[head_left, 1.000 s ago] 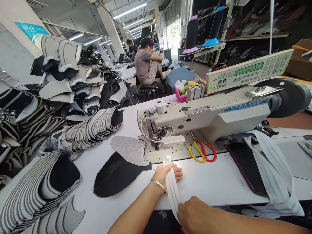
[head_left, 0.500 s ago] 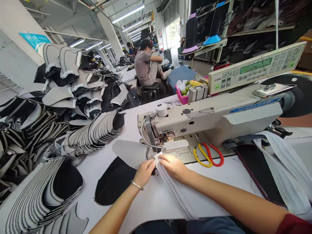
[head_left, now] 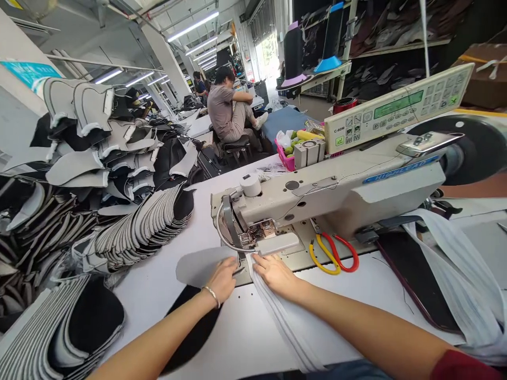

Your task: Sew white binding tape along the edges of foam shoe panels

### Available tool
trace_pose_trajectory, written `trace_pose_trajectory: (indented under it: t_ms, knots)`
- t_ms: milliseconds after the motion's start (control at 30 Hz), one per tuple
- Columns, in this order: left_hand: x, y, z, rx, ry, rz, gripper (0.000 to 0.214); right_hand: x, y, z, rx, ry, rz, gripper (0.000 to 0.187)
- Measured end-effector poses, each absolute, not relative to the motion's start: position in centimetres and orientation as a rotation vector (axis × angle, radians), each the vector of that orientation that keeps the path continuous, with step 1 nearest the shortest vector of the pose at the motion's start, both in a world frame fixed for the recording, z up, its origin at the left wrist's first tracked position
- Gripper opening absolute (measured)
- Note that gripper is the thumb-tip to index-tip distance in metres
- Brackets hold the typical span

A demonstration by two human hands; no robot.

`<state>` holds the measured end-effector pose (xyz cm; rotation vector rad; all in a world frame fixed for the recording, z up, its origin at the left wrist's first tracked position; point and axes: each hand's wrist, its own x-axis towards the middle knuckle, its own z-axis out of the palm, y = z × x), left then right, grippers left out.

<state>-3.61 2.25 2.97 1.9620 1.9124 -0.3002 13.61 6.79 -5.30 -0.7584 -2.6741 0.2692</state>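
Note:
My left hand [head_left: 222, 281] is closed at the edge of a grey mesh fabric piece [head_left: 194, 266], left of the needle area of the sewing machine [head_left: 273, 203]. A small dark pointed thing shows by its fingertips; I cannot make out what it is. My right hand [head_left: 275, 274] has its fingers closed on a long white tape with grey lines [head_left: 281, 322], just in front of the presser foot. From there the tape runs down toward my lap. A black fabric piece [head_left: 194, 338] lies partly under my left forearm.
Scissors with yellow and red handles [head_left: 335, 256] lie right of the machine's needle end. Stacks of curved grey and black pieces [head_left: 134, 232] fill the left side. A dark phone-like slab [head_left: 415, 279] and white strips [head_left: 467, 279] are at right. A person [head_left: 229, 108] sits beyond.
My left hand has left the tape's end and moved left and down to the grey piece. My right hand still holds the tape, its fingers now flatter. The whole view has shifted slightly.

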Motion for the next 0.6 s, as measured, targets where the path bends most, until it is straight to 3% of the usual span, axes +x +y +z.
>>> trace_pose_trajectory:
  t_ms: [200, 600]
  knots:
    - [-2.2, 1.1, 3.8, 1.819, 1.816, -0.037, 0.048, 13.3, 6.2, -4.5, -0.742, -2.646, 0.287, 0.023]
    - [-2.0, 2.1, 2.5, 1.869, 1.792, -0.164, 0.053, 13.5, 6.0, -4.9, -0.763, -2.617, 0.306, 0.025]
